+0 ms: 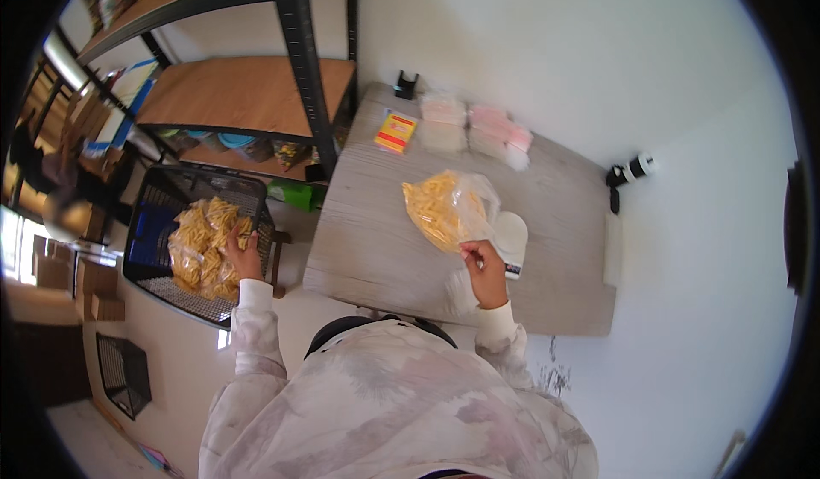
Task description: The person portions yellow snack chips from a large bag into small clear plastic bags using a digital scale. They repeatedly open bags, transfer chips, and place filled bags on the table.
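My right hand (485, 274) pinches the edge of a clear plastic bag (442, 207) filled with yellow stick-shaped snacks. The bag lies on the grey wood-grain table (365, 223), beside a white kitchen scale (512, 239). My left hand (245, 255) is in a black plastic basket (186, 309), at the right side of several clear bags of similar yellow snacks (205, 248). Its fingers are parted around some of the snacks; whether they grip anything is unclear. A pale, see-through item (460, 293) lies just left of my right wrist.
Stacks of clear and pink plastic bags (490, 127), a yellow-red packet (396, 132) and a black holder (405, 85) stand along the table's back. A metal-framed shelf (301, 63) rises at the left. A person (70, 184) is blurred at far left, near cardboard boxes (96, 280).
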### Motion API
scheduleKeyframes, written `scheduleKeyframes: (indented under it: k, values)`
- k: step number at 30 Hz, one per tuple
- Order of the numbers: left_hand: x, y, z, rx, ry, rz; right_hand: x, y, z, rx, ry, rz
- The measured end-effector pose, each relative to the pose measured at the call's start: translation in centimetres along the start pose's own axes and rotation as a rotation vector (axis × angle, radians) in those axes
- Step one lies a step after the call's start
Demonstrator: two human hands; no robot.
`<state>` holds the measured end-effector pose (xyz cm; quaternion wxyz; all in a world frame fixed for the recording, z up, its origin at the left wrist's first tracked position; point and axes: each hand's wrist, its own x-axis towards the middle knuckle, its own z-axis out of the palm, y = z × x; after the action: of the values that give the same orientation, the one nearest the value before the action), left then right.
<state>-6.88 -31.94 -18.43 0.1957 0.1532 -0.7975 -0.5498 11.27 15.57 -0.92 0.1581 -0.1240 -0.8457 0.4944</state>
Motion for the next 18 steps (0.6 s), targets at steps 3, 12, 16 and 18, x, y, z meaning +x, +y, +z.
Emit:
scheduleKeyframes:
  k: [3,12,16,18]
  values:
    - [-2.5,7.3,4.5,0.032,-0.247,0.120,-0.7,2.8,-3.0,-0.119,0.173,0.041]
    - [-15.2,10.1,13.5,-0.080,-0.863,0.040,-5.3,14.4,-8.4,-0.343,0.200,0.270]
    - [-20.4,12.6,15.2,-0.037,-1.053,0.004,-6.6,18.9,-9.0,-0.416,0.105,0.416]
    - [-22.5,14.5,15.8,0.039,-1.132,0.029,-6.9,20.9,-9.1,-0.428,0.054,0.466]
